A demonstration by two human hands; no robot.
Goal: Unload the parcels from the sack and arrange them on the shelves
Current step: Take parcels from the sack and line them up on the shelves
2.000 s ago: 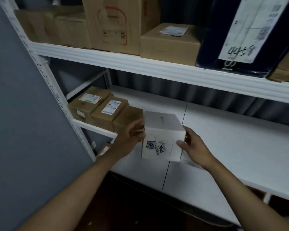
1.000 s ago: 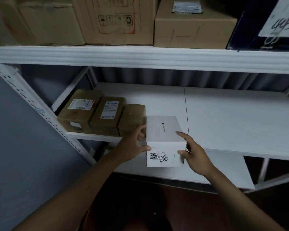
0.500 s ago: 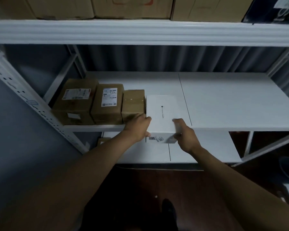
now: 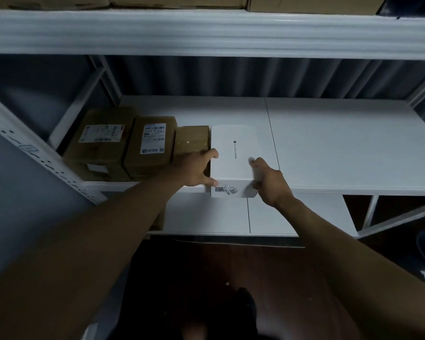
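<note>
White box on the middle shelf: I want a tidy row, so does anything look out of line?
Yes. The white box sticks out past the shelf front edge, unlike the three brown parcels beside it; both hands hold it.

Two bare forearms enter from the lower corners of the head view, uncovered from the frame edge to the wrist; no sleeve, cuff, watch, band or glove shows on either. The left hand (image 4: 194,171) and the right hand (image 4: 270,184) are likewise bare, with no ring visible on the fingers. Below, between the forearms, a dark rounded shoe toe (image 4: 243,306) shows in deep shadow; its material and details cannot be made out.
</note>
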